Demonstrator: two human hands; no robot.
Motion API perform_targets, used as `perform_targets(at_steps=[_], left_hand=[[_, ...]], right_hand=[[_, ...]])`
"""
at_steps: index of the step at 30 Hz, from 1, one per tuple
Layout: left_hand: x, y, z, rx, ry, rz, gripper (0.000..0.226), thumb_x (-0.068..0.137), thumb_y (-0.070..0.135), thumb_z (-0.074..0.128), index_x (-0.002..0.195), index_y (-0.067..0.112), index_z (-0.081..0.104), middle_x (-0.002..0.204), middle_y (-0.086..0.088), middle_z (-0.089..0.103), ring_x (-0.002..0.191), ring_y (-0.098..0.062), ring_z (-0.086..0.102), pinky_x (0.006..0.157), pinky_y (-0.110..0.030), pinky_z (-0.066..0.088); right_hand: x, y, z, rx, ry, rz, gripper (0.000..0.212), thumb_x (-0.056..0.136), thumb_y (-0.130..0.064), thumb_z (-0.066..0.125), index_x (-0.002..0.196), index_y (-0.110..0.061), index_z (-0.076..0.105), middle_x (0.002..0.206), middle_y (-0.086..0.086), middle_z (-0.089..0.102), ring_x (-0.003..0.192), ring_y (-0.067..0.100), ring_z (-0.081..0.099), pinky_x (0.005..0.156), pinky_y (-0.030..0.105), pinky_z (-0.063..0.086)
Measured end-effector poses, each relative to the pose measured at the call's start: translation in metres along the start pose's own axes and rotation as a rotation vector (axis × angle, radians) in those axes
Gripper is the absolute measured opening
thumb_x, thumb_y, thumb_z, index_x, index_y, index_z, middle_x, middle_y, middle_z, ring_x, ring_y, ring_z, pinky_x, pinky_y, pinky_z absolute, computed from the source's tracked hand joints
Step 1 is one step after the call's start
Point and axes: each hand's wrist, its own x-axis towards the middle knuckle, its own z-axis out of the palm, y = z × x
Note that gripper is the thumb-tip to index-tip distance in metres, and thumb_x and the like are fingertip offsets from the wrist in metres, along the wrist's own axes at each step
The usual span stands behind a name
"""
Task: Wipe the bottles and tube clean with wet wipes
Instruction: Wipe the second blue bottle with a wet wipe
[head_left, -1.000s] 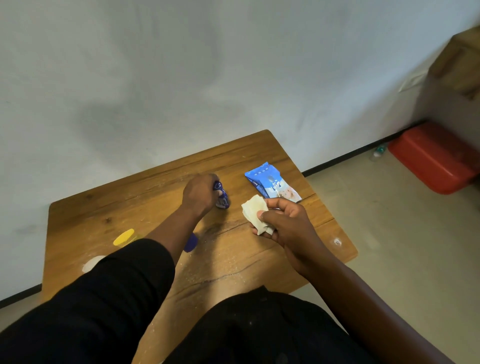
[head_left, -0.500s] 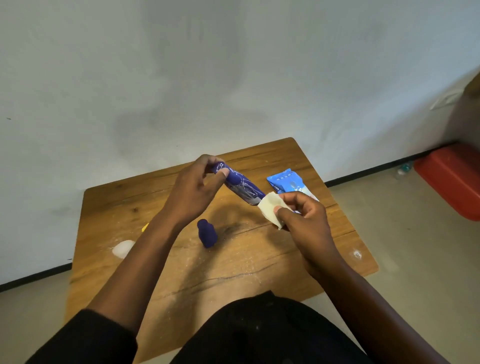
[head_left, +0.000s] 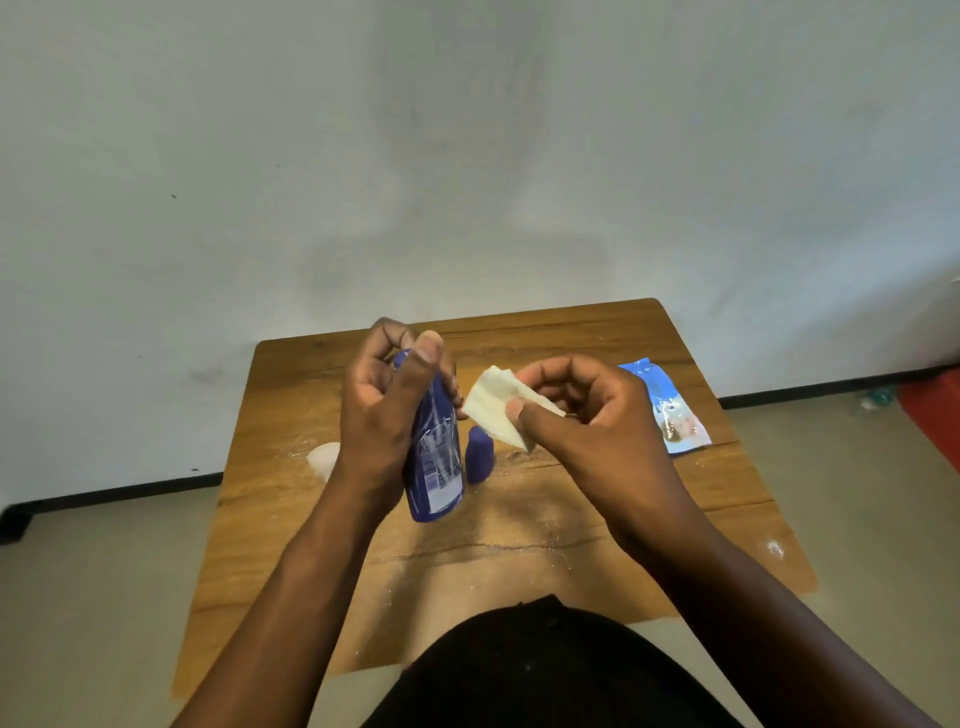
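the fingers (head_left: 384, 343) of the left hand (head_left: 382, 415) are curled round a dark blue bottle (head_left: 434, 457), thumb laid up along its near side, and hold it above the worktop (head_left: 597, 525) with its label end pointing down toward the person. just to its right, the fingers (head_left: 550, 371) and thumb of the right hand (head_left: 587, 421) pinch a folded pale wet wipe (head_left: 501, 410), whose free corner sits right beside the bottle's upper part; whether it touches the bottle cannot be told. below the wipe and just beside the held bottle, a small dark blue bottle (head_left: 479, 454) stands upright on the wooden worktop. behind the left wrist a white rounded thing (head_left: 323, 457) lies on the worktop, mostly hidden. to the right, past the right hand, a blue and white pack of wipes (head_left: 670, 410) lies flat near the worktop's right edge. pale dust or crumbs are scattered over the wood. both forearms are bare, with dark clothing at the bottom of the view. a pale wall rises behind the worktop, and a red thing (head_left: 935, 415) shows on the floor at the far right.
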Motion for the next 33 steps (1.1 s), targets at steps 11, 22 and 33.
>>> perform_targets(at_steps=[11, 22, 33], left_hand=[[-0.027, 0.013, -0.022, -0.348, 0.286, -0.356, 0.055, 0.093, 0.071, 0.055, 0.084, 0.017, 0.064, 0.078, -0.007, 0.059, 0.07, -0.023, 0.06, 0.069, -0.038, 0.05], [-0.016, 0.024, -0.051, -0.477, 0.46, -0.462, 0.052, 0.099, 0.063, 0.049, 0.076, 0.016, 0.057, 0.068, -0.003, 0.056, 0.057, -0.016, 0.055, 0.059, -0.029, 0.052], [-0.028, 0.025, -0.023, -0.599, 0.301, -0.616, 0.053, 0.097, 0.062, 0.054, 0.083, 0.012, 0.066, 0.07, -0.006, 0.062, 0.062, -0.018, 0.063, 0.055, -0.027, 0.057]], right_hand=[[-0.005, -0.006, 0.071, -0.605, 0.035, -0.718, 0.018, 0.088, -0.01, 0.076, 0.105, -0.013, 0.074, 0.105, 0.002, 0.069, 0.093, 0.015, 0.064, 0.074, 0.024, 0.049], [-0.036, 0.017, 0.077, -0.818, -0.382, -0.793, 0.034, 0.088, -0.011, 0.081, 0.119, -0.021, 0.074, 0.121, -0.003, 0.065, 0.112, 0.013, 0.058, 0.084, 0.02, 0.045], [-0.005, -0.006, 0.085, -0.647, -0.162, -0.682, 0.022, 0.089, -0.017, 0.076, 0.11, -0.013, 0.08, 0.108, 0.002, 0.073, 0.1, 0.015, 0.067, 0.083, 0.022, 0.052]])
